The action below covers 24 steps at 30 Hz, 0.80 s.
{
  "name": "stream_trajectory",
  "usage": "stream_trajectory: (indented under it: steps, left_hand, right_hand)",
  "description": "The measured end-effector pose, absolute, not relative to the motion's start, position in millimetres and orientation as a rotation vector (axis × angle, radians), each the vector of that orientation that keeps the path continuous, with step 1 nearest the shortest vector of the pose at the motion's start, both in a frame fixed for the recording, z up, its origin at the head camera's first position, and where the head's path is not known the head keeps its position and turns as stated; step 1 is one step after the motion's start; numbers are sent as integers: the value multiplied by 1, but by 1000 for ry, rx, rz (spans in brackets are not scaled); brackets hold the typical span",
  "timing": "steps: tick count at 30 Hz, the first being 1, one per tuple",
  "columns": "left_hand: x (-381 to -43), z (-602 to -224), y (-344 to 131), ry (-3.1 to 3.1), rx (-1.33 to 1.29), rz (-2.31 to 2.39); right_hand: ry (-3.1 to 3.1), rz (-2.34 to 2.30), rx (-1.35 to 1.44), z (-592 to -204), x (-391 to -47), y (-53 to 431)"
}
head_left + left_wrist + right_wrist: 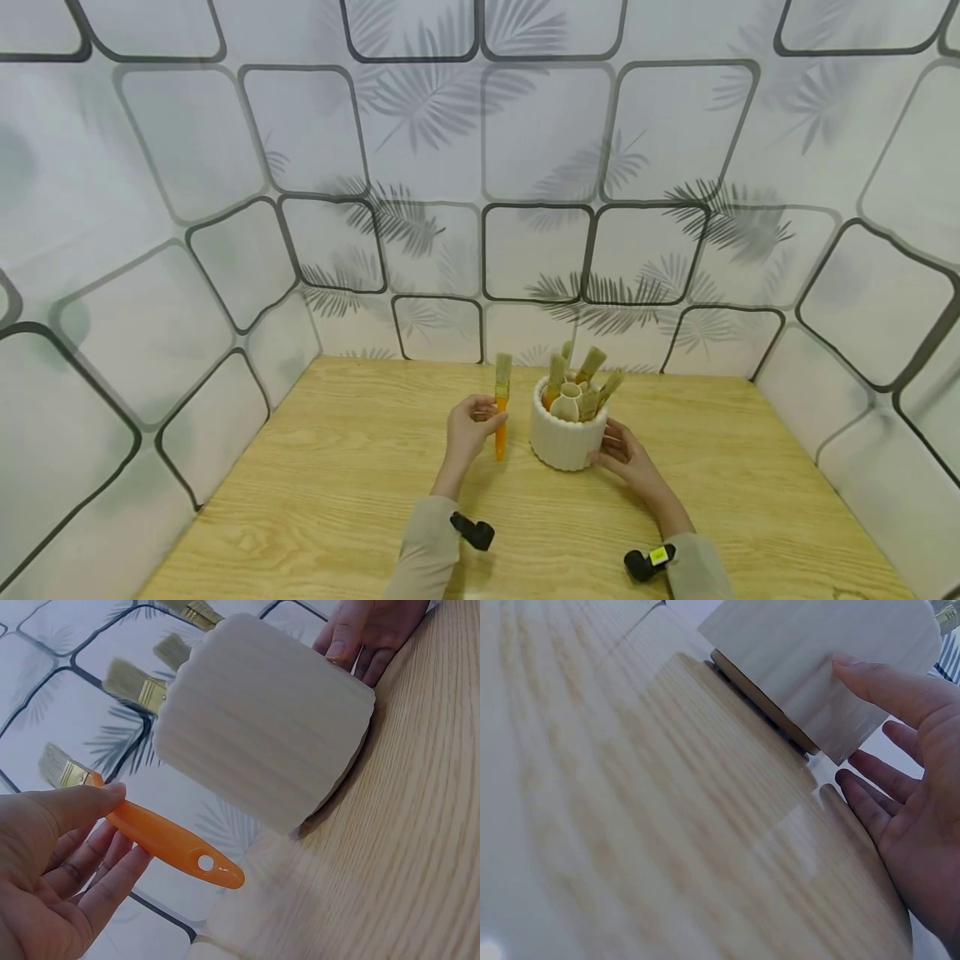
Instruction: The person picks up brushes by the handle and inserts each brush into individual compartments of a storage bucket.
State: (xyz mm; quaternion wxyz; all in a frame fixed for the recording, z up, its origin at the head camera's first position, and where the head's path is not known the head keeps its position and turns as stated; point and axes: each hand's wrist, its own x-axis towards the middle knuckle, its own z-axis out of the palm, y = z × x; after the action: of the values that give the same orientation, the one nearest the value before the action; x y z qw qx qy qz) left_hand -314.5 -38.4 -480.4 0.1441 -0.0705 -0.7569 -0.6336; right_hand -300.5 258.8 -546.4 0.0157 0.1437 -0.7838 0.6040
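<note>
My left hand (pixel 470 429) pinches a paintbrush (pixel 501 429) by its orange handle, between thumb and fingers. The brush stands upright in the air, pale bristles up; in the left wrist view its handle (pixel 169 838) shows a hole near the end. To its right is a white ribbed pot (pixel 567 446) holding several more brushes (pixel 592 363), bristles up. My right hand (pixel 628 463) is at the pot's right side. Its thumb (pixel 877 684) touches the wall, while the other fingers spread loosely near the pot's edge.
A pale wooden table (pixel 337 500) lies under the hands. Behind and on both sides hangs a white patterned backdrop (pixel 427 250) with dark rounded squares and leaf prints. Inside the pot, a cream vase-shaped piece (pixel 566 406) sits among the brushes.
</note>
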Motion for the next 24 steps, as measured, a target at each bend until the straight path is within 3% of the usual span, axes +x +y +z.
stream_trajectory:
  steps: [24]
  left_hand:
    - [-315,-454,-24,-2119,-286,-1794]
  right_hand:
    - [-2429,1842,445,-546,-300,259]
